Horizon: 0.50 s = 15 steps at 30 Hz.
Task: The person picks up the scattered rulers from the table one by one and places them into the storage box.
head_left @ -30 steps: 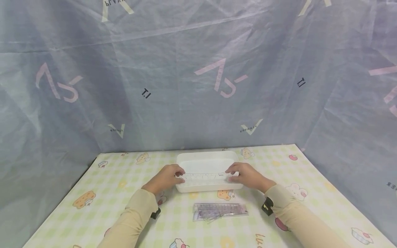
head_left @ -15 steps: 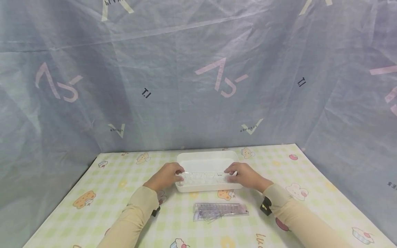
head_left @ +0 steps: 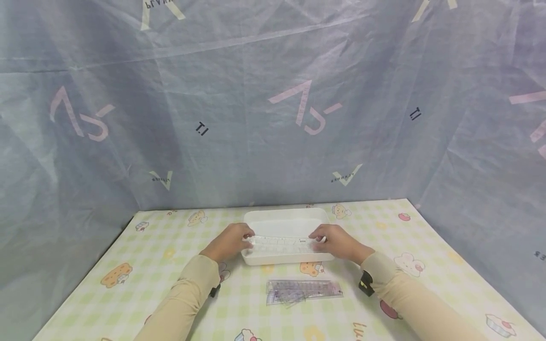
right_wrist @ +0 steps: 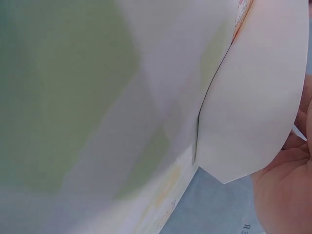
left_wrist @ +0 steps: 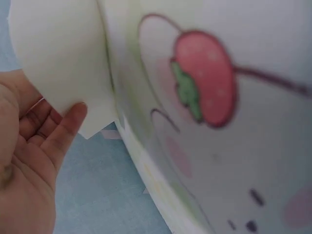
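Note:
A clear ruler with fine dark markings lies crosswise over the front part of a white plastic tray. At its left end, my left hand pinches it between thumb and fingers. The right hand pinches the opposite end in the same way. Both hands reach over the tray's short sides; whether the ruler touches the tray floor cannot be told. In the left wrist view the tray's end wall hides part of the left hand. Likewise, the tray wall covers some right-hand fingers in the right wrist view.
Nearer than the tray, several transparent purple-tinted rulers and what looks like a set square lie overlapped on the table. A checked green-and-white cloth with cartoon prints covers the table. A grey curtain hangs behind and at both sides.
The ruler has tipped slightly and shows more of its face, as both hands shift only a little. The tray and the overlapped pieces in front stay where they were.

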Tool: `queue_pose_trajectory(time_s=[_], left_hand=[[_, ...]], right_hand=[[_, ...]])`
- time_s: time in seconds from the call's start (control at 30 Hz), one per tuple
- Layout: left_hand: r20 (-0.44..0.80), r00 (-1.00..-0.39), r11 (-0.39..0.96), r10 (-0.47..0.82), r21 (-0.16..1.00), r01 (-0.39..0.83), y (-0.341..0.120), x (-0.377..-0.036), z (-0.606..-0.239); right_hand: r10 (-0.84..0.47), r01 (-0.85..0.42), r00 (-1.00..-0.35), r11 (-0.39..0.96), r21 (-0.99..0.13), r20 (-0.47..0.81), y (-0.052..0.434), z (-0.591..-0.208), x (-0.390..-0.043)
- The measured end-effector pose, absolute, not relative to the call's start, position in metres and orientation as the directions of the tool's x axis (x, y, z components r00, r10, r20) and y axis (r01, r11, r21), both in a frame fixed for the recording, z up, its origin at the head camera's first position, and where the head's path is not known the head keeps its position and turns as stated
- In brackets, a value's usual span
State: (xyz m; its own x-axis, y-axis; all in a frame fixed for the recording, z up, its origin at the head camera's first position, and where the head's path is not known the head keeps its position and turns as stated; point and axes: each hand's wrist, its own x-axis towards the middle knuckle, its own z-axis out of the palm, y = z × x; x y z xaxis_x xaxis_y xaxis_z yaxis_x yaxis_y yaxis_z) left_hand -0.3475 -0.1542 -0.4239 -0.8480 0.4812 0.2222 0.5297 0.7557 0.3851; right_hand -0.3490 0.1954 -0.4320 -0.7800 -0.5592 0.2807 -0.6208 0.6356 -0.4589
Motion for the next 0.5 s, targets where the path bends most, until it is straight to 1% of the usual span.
queue_pose_trajectory(time_s=[0.1, 0.23, 0.37, 0.5], left_hand=[[0.2, -0.843, 0.745, 0.499, 0.398, 0.535, -0.1543, -0.347, -0.4227], [0.164, -0.843, 0.753, 0.513, 0.386, 0.533, -0.1549, -0.3462, -0.4234], [0.143, -0.847, 0.765, 0.512, 0.373, 0.525, -0.155, -0.345, -0.4257], [0.143, -0.845, 0.763, 0.515, 0.373, 0.528, -0.1541, -0.3453, -0.4267]], right_hand=[[-0.569, -0.632, -0.772, 0.637, -0.442, 0.283, 0.1953, -0.4327, -0.349], [-0.585, -0.639, -0.765, 0.643, -0.422, 0.268, 0.1946, -0.433, -0.3486], [-0.589, -0.626, -0.775, 0.665, -0.408, 0.228, 0.1934, -0.4309, -0.3471], [-0.608, -0.632, -0.769, 0.678, -0.375, 0.196, 0.1914, -0.4244, -0.3459]])
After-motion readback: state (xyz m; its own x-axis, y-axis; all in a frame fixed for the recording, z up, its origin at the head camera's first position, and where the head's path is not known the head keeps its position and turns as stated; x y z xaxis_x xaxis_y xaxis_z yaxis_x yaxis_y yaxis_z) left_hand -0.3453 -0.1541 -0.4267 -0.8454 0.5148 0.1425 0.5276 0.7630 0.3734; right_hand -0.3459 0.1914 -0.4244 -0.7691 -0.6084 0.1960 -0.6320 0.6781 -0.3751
